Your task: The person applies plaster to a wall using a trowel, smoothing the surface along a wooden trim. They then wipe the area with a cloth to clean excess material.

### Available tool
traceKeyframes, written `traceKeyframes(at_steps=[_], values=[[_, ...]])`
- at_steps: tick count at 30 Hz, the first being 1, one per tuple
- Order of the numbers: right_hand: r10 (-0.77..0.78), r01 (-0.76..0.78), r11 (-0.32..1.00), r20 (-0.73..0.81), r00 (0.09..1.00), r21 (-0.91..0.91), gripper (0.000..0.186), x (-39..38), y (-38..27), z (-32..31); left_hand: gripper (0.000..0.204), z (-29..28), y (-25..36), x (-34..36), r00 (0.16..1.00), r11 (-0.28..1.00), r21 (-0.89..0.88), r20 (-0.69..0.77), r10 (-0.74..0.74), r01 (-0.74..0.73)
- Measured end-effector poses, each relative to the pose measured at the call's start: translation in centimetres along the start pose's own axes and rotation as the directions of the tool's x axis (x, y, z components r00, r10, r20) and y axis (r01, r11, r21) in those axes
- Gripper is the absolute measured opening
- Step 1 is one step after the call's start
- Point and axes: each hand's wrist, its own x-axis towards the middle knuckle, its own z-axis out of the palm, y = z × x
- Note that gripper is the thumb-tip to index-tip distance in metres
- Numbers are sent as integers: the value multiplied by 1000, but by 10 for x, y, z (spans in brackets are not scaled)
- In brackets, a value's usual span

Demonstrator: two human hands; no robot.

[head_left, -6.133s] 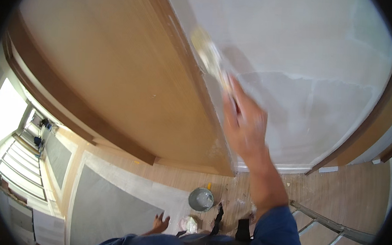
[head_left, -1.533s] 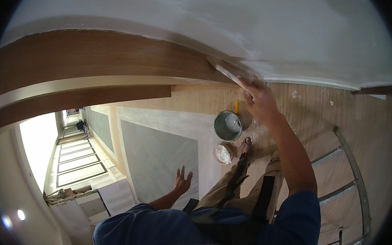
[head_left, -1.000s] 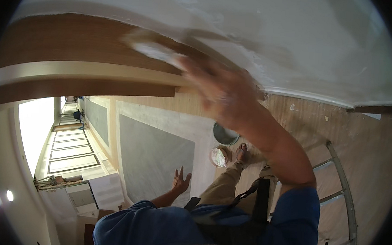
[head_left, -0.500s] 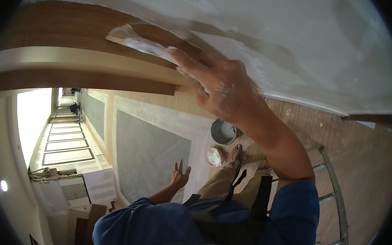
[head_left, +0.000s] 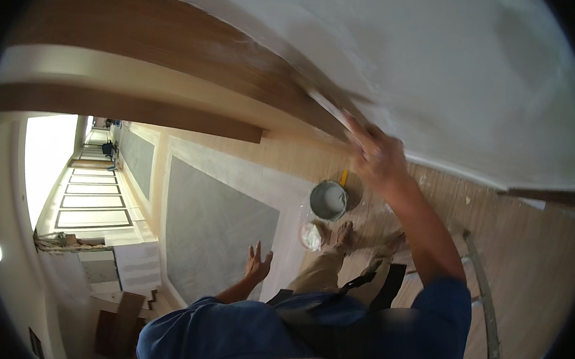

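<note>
Since half a second ago, the right hand [head_left: 379, 160] has drawn back to the right along the seam where the white wall [head_left: 452, 78] meets the wooden door frame [head_left: 177, 48], and it now sits farther from the camera. Its fingers are curled shut around the handle of a putty knife [head_left: 331, 111], whose pale blade lies flat against the wall just beside the frame's edge; the blade is blurred, so its exact outline is hard to tell. The left hand [head_left: 257, 264] hangs low at the person's side with fingers spread wide, holding nothing, well apart from the right. Far below on the wooden floor [head_left: 534, 240] stands a round grey bucket [head_left: 328, 200] of grey compound, with a yellow-handled tool [head_left: 343, 178] touching its far rim. Just beside the bucket, nearer the person's bare feet, lies a small white container [head_left: 310, 235]. A metal ladder rail [head_left: 484, 297] runs along the right. Grey sheeting [head_left: 212, 234] covers the floor to the left.
</note>
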Motion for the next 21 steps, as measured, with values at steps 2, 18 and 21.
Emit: traceKeyframes(at_steps=[2, 18, 21], values=[[51, -32, 985, 108, 993, -171, 48, -2, 4, -9, 84, 0, -14, -6, 999, 1000, 2, -33, -21, 21], [296, -296, 955, -44, 954, 5, 39, -54, 37, 54, 86, -2, 9, 0, 1000, 996, -89, -25, 5, -7], [196, -202, 978, -101, 975, -46, 39, -89, 45, 60, 87, -3, -1, -5, 999, 997, -73, -28, -42, 40]])
